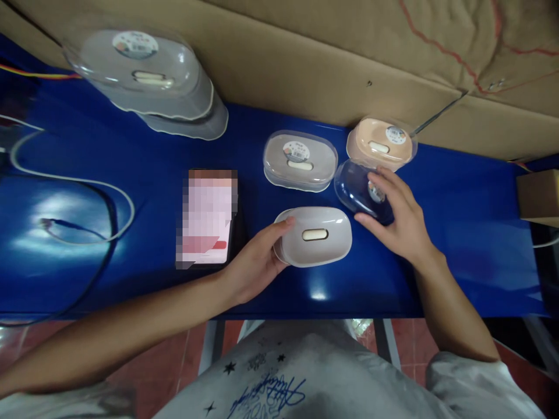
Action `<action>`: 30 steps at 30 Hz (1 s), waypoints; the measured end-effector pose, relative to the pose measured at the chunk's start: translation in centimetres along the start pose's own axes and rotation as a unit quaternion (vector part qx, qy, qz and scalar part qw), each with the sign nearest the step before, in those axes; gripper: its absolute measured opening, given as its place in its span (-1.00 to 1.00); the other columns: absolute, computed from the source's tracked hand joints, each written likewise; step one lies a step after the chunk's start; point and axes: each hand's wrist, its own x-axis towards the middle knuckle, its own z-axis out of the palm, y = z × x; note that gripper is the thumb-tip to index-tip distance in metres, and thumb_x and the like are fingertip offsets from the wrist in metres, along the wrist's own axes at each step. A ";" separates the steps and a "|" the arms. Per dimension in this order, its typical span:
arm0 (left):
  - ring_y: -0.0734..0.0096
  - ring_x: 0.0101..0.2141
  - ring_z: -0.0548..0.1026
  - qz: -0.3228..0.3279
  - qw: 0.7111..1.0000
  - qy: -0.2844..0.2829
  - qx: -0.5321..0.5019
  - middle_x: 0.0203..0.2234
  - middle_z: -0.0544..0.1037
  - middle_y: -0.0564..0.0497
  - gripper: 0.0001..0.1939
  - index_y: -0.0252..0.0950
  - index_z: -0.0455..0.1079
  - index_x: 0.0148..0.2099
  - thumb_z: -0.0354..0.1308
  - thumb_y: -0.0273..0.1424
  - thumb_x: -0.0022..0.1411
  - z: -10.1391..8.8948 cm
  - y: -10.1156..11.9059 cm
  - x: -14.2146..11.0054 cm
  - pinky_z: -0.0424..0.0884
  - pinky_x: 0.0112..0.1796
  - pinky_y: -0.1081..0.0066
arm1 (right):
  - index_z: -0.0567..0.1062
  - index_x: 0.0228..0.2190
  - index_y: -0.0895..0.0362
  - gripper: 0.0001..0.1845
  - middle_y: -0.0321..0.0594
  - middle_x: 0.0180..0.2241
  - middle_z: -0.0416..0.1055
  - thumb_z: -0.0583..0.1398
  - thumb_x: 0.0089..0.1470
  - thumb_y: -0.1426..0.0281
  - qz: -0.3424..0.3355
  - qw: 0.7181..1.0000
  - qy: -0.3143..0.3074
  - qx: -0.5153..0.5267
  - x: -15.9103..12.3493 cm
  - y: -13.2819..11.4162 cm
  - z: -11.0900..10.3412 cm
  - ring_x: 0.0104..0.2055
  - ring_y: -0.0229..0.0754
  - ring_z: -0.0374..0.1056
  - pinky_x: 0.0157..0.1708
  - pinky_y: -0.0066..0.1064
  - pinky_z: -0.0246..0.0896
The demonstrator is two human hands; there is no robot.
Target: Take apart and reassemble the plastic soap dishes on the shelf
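My left hand (264, 256) grips a grey oval soap dish (329, 249) at its left end, thumb on the rim and fingers beneath. Its lid is off, and a pale bar shows in a slot in its middle. To the right, my right hand (397, 218) holds a clear plastic lid (356, 186) with a round sticker, thumb and fingers around its right side. Behind them sit a covered grey soap dish (279, 174) and a covered peach soap dish (362, 137), each with a clear lid and sticker. The lid in my hand lies close against both.
At the back left, covered grey soap dishes (192, 87) are stacked. A phone (207, 218) with a lit, blurred screen lies left of my left hand. White and black cables (126, 198) cross the blue table (463, 233). Brown cardboard (288, 64) stands along the back.
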 end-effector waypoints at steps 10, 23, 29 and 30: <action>0.19 -0.03 0.66 0.001 0.995 -0.096 0.015 -0.04 0.72 -0.08 -0.43 -0.23 0.62 0.11 0.25 0.14 0.40 -0.2 -0.1 0.2 0.56 -0.05 0.34 | 0.06 0.53 -0.17 0.04 -0.07 0.54 0.09 0.41 0.22 0.05 -0.159 0.979 -0.080 0.099 -1.6 -4.9 1.9 0.53 0.30 0.12 0.42 0.27 0.25; 0.11 0.23 0.53 0.136 0.970 -0.017 0.203 0.26 0.47 -0.14 -0.43 -0.08 0.16 0.34 0.24 -0.02 0.47 -0.4 -0.7 -0.1 0.51 0.18 0.08 | -0.01 0.53 -0.27 0.12 -0.15 0.56 0.04 0.46 0.18 0.17 -0.166 0.979 -0.082 0.081 -1.8 -3.8 2.8 0.50 0.38 0.14 0.37 0.40 0.30; -0.07 0.56 0.00 0.554 0.579 -0.008 0.598 0.55 0.09 -0.16 -0.34 -0.06 0.21 0.44 0.30 -0.43 0.39 -1.2 -0.5 -1.1 -0.04 0.49 -0.16 | -0.12 0.55 -0.27 0.07 -0.20 0.62 -0.20 0.36 0.29 0.12 -0.167 0.983 -0.074 0.025 -0.7 -4.5 4.4 0.58 0.36 -0.03 0.45 0.38 0.14; 0.00 0.52 0.14 0.575 0.508 -0.019 0.641 0.49 0.24 -0.15 -0.44 -0.09 0.33 0.36 0.29 -0.46 0.38 -1.3 -0.7 -1.3 0.00 0.48 -0.09 | -0.17 0.55 -0.28 0.07 -0.22 0.64 -0.32 0.34 0.31 0.08 -0.160 0.984 -0.071 0.018 -0.4 -4.7 4.5 0.61 0.37 -0.10 0.48 0.40 0.06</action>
